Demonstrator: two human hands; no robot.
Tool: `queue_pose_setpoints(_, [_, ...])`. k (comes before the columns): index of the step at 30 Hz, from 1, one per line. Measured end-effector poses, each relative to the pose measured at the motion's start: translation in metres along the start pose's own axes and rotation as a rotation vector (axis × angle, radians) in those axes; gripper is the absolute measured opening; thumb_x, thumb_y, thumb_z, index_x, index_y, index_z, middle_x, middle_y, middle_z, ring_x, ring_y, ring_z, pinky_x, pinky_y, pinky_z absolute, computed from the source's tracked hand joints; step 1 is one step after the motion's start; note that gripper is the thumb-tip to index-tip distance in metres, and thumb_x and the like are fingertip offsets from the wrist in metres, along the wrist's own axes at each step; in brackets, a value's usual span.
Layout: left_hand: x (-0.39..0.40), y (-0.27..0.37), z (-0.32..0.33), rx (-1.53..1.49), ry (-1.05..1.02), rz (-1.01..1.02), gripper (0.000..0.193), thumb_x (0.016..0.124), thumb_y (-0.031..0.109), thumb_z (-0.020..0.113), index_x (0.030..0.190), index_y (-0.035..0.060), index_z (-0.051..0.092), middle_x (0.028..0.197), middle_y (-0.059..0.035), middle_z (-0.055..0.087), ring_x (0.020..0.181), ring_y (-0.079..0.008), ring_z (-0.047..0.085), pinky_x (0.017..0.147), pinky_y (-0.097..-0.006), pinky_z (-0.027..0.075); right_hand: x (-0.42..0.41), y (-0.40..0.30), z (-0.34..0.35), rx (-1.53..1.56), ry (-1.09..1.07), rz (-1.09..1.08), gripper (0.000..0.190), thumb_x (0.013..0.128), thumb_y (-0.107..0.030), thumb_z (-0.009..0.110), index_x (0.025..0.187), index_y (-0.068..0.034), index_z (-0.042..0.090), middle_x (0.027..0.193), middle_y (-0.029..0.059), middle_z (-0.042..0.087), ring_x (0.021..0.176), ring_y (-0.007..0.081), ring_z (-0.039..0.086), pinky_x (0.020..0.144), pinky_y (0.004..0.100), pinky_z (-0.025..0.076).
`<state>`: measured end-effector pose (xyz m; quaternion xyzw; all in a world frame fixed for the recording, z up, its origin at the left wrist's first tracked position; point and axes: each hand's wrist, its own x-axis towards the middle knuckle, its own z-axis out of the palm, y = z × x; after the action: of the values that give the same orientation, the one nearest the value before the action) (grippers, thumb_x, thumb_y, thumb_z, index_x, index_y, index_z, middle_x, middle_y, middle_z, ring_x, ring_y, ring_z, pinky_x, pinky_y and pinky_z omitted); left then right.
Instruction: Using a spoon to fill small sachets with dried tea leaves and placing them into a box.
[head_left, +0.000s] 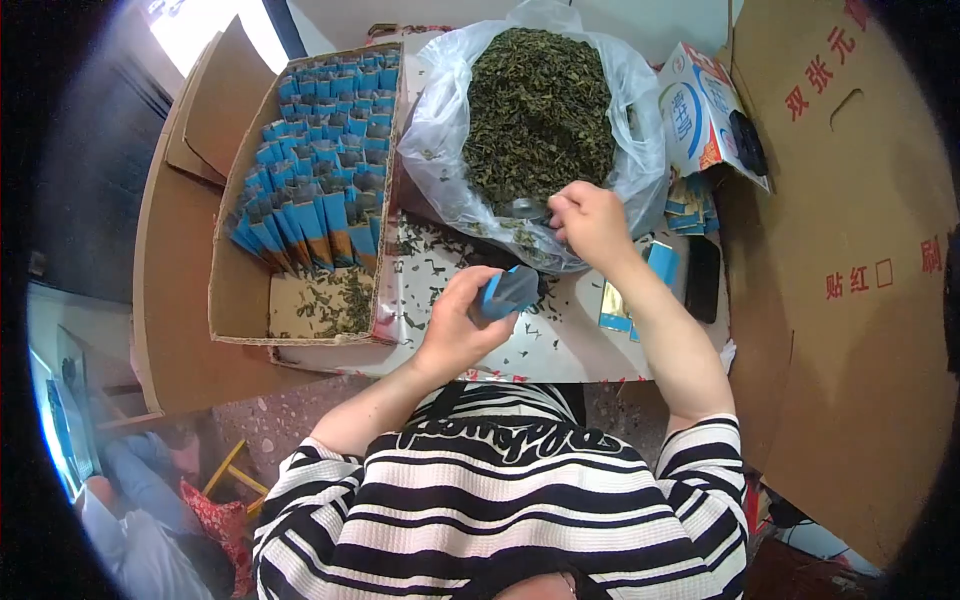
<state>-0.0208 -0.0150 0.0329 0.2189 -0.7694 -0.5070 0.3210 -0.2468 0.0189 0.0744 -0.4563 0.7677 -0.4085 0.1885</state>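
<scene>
My left hand (469, 315) grips a small blue packet (508, 291), its open clear mouth facing up, over the table's near part. My right hand (589, 225) pinches the handle of a metal spoon (523, 208) at the near edge of a heap of dried leaves (540, 112), apparently tea. A clear plastic bag (435, 139) with folded-back sides holds the heap. To the left, a cardboard box (300, 341) holds rows of upright blue packets (330, 202), with loose leaves on its bare floor. Flat blue and gold packets (661, 262) lie under and beside my right forearm.
Leaf bits are scattered over the white tabletop (442, 345). A milk carton (694, 112) stands at the back right, above a stack of packets (691, 206). A dark flat object (703, 281) lies nearby. Large cardboard panels (840, 300) flank the table. Another person's legs (146, 480) show lower left.
</scene>
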Motion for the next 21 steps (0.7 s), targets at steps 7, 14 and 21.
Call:
queue_pose_setpoints(7, [0.003, -0.001, -0.001, -0.006, 0.012, -0.041, 0.052, 0.070, 0.010, 0.076, 0.117, 0.0012, 0.055, 0.112, -0.0122, 0.055, 0.100, -0.0199, 0.057, 0.087, -0.0305, 0.047, 0.020, -0.007, 0.029, 0.632, 0.159, 0.341, 0.017, 0.089, -0.012, 0.058, 0.082, 0.003, 0.064, 0.070, 0.0117, 0.067, 0.054, 0.0152, 0.064, 0.050, 0.0263, 0.051])
queue_pose_setpoints(14, [0.005, -0.006, 0.003, -0.035, 0.010, -0.060, 0.056, 0.072, 0.008, 0.076, 0.122, 0.0004, 0.052, 0.118, -0.0117, 0.050, 0.103, -0.0177, 0.055, 0.089, -0.0294, 0.047, 0.022, -0.004, 0.027, 0.412, 0.075, 0.251, 0.015, 0.091, -0.012, 0.058, 0.090, 0.002, 0.064, 0.078, 0.0109, 0.067, 0.061, 0.0149, 0.064, 0.058, 0.0263, 0.053])
queue_pose_setpoints(21, [0.004, -0.014, 0.008, -0.043, 0.035, -0.085, 0.059, 0.074, 0.009, 0.075, 0.125, -0.0030, 0.048, 0.117, -0.0106, 0.050, 0.105, -0.0171, 0.054, 0.091, -0.0292, 0.046, 0.021, -0.005, 0.034, 0.303, 0.153, 0.095, 0.014, 0.088, -0.009, 0.059, 0.086, 0.003, 0.066, 0.073, 0.0111, 0.068, 0.063, 0.0165, 0.067, 0.059, 0.0285, 0.054])
